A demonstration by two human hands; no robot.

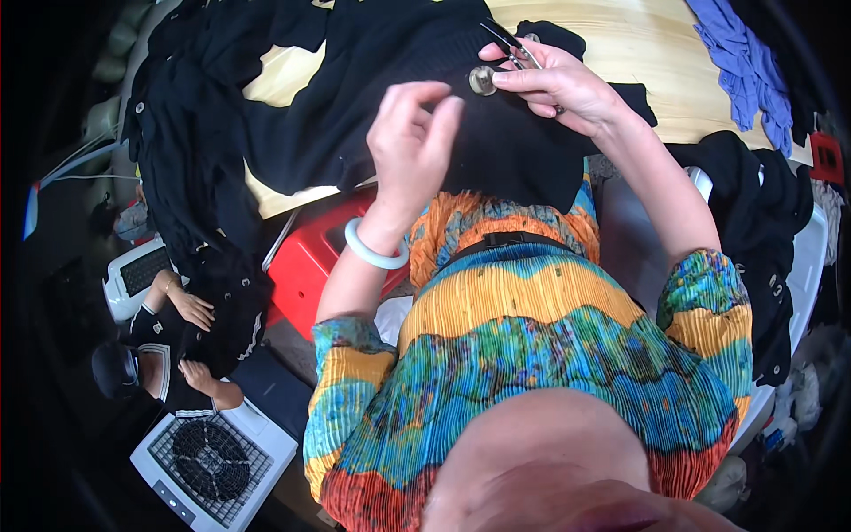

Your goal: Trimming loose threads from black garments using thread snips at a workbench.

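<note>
Black knit (501,142): likely soft, light; pinch its edge.
Right grip (560,84): closed round snips (505,39), shiny disc (481,81) at thumb tip, knit underneath.
Left grip (410,142): half open, nothing visible held.

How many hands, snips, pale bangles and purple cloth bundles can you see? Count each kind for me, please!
Hands: 4 (the wearer's left hand and right hand, plus the other person's upper hand and lower hand)
Snips: 1
Pale bangle: 1
Purple cloth bundle: 1
Total: 7
</note>
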